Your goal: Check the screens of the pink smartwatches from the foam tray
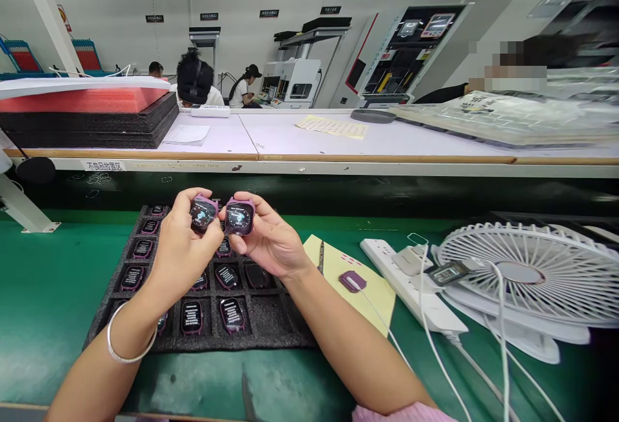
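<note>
Gripping 1 watch [202, 213] per hand, screens lit

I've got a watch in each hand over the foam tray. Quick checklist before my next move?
1. Left hand grips the left watch: ok.
2. Right hand grips the right watch: ok.
3. Both screens lit and facing the camera: ok.
4. Bare pocket in the foam tray, near right corner: ok.
5. Charging puck lies flat on the yellow sheet: ok.
6. Screen readings match: cannot tell, too small.
</note>
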A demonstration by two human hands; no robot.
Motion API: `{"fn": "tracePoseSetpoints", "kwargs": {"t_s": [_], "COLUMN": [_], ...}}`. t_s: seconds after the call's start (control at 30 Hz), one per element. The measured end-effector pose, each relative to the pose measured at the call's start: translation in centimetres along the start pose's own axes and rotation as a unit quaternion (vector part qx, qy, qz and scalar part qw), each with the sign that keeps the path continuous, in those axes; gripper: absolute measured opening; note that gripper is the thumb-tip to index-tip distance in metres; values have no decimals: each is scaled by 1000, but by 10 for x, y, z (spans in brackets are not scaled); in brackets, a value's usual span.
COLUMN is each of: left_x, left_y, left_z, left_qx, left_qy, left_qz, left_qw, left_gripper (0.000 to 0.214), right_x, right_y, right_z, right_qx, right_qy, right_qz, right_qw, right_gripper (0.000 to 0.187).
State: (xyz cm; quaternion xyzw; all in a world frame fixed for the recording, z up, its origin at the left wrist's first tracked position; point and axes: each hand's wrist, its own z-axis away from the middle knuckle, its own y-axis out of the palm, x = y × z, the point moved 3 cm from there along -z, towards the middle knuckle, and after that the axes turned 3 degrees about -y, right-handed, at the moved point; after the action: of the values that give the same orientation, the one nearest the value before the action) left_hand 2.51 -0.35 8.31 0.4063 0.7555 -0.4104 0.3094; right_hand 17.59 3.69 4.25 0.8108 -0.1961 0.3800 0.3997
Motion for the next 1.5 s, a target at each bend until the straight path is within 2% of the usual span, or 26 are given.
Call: {"fn": "tracePoseSetpoints", "kwargs": {"t_s": [1.33, 1.5], "left_x": [-1, 5], "left_y": [1, 4], "left_z": [1, -2], "left_qx": [12, 29], "left_qy": [0, -34], "left_qz": [6, 81], "left_qw": [1000, 996], "left_gripper": [33, 42], "right_x": [-1, -1], "right_y": [1, -2], "right_z": [2, 0], "right_qx": [-6, -17], "right_qy": [-1, 1], "right_qz": [19, 17], "right_qw": [1000, 1000], "right_gripper": [49, 49]}}
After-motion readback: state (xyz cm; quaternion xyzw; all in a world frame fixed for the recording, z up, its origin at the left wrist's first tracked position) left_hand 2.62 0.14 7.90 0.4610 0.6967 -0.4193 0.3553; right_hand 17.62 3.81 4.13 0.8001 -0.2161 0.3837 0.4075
